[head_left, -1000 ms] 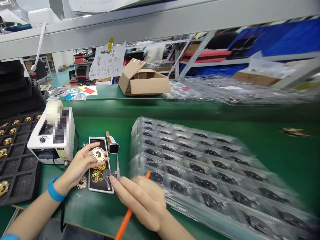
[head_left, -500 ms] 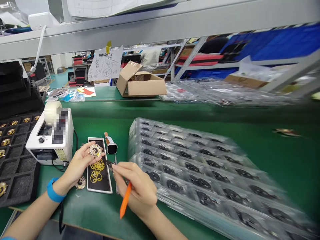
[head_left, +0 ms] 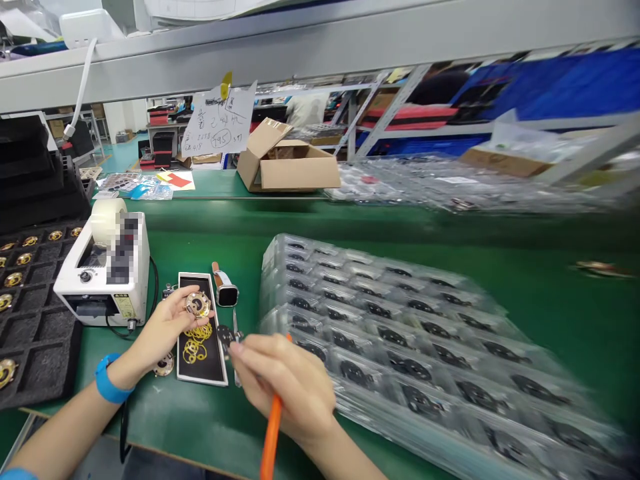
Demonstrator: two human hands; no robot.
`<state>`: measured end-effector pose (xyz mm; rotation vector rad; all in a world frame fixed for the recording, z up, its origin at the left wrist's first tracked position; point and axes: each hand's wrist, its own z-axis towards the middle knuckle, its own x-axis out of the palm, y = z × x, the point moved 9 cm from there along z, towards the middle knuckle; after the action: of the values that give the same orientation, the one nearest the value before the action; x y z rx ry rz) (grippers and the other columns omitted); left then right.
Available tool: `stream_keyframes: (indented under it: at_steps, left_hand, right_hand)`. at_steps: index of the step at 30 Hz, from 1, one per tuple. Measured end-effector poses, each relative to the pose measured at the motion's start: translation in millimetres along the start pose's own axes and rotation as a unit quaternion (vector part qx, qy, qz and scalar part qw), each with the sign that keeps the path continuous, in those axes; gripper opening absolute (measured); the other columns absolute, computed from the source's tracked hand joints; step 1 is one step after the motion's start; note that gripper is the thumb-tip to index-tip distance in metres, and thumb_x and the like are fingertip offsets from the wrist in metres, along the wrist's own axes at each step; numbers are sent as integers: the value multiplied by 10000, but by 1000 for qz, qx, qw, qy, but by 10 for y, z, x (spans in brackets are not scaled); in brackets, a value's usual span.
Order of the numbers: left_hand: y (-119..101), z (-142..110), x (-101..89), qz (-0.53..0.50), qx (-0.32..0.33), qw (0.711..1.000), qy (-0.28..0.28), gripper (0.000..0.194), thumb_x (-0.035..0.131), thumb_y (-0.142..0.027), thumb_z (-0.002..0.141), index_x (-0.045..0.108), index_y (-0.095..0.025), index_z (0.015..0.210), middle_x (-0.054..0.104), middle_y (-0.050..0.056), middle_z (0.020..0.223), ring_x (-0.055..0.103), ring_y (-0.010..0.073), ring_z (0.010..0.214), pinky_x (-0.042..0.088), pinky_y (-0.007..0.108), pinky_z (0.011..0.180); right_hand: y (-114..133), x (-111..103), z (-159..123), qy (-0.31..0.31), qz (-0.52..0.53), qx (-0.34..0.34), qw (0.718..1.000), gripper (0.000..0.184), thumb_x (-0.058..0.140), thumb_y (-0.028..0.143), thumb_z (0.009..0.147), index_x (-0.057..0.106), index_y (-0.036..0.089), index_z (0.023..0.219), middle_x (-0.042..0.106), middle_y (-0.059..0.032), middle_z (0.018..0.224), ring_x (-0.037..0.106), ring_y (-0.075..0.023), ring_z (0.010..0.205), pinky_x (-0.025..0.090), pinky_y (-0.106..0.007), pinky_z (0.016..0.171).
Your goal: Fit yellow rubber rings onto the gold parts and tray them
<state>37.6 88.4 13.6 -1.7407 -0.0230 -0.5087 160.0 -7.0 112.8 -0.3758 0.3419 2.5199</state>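
My left hand [head_left: 167, 325], with a blue band at the wrist, pinches a round gold-and-silver disc part [head_left: 198, 305] above a white-rimmed tray [head_left: 225, 373]. Yellow rings [head_left: 197, 343] lie in that tray. Between the fingertips of my right hand [head_left: 287, 380] is a small flat black part [head_left: 226, 337], to the right of the disc and apart from it. An orange pen-like tool [head_left: 271, 437] also sits in the right hand, its grip hidden by the fingers. Under the left hand rests a second disc part [head_left: 164, 365]. Tweezers [head_left: 235, 323] lie beside the tray, partly covered.
Clear blister trays [head_left: 400, 347] of black parts are stacked at right. A white tape dispenser [head_left: 107, 280] and a black foam tray [head_left: 43, 360] of gold parts stand at left. A smartwatch [head_left: 227, 295] lies behind the tray; a cardboard box [head_left: 300, 173] sits farther back.
My right hand has moved right and down, away from the disc, with the black part turned more face-on. The orange tool has swung lower. The whole view has shifted slightly.
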Motion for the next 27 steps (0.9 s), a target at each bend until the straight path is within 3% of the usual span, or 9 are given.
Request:
stream_keyframes:
  at_steps: [3,6,10,13,19,22,27]
  left_hand:
    - [11,-5,12,-2,-9,1000,-1,440,654,-134,725,561,-167,1154,672,77,1068,666,225,981,427,414,1008]
    - [1,-15,21,0,-11,1000,-2,433,654,-145,731,559,-165,1154,674,81,1070,667,225,983,437,402,992]
    - [-11,-15,5,12,-11,1000,-1,432,661,-143,730,575,-167,1152,688,84,1043,668,222,969,456,389,964]
    - [-16,-7,6,19,-7,1000,8,442,670,-154,732,590,-172,1166,698,85,1025,665,215,952,468,389,952]
    - [-52,-37,125,22,9,998,59,388,674,-151,739,644,-202,1123,692,49,1015,642,186,962,490,381,941]
    - [-69,-67,200,26,20,995,91,368,666,-171,765,646,-228,1128,681,53,1072,633,195,990,497,384,931]
    - [-112,-83,237,33,51,993,106,357,664,-215,784,637,-235,1140,639,73,1179,609,225,1059,495,400,943]
  right_hand:
    - [222,17,-76,28,-43,-121,991,138,535,46,830,622,141,882,678,-55,656,517,-114,509,373,-242,417]
    - [209,43,-112,33,-35,-117,992,153,516,33,839,624,123,897,683,-68,668,510,-115,505,370,-247,418]
    - [36,54,-85,2,-2,-14,1000,230,560,-19,794,605,154,940,676,-60,709,545,-120,577,422,-235,477]
    - [-156,108,-43,7,71,104,992,200,559,8,818,599,189,894,651,-37,734,562,-112,626,447,-221,521]
    - [-609,303,-164,63,167,367,913,148,580,185,825,623,191,683,583,-8,707,414,-89,508,370,-228,464]
    - [-719,402,-258,83,204,425,878,136,603,230,781,652,188,662,590,-20,763,372,-83,502,353,-230,465]
    - [-801,464,-338,59,225,462,856,121,633,255,725,658,186,628,605,-34,816,355,-85,516,329,-237,473]
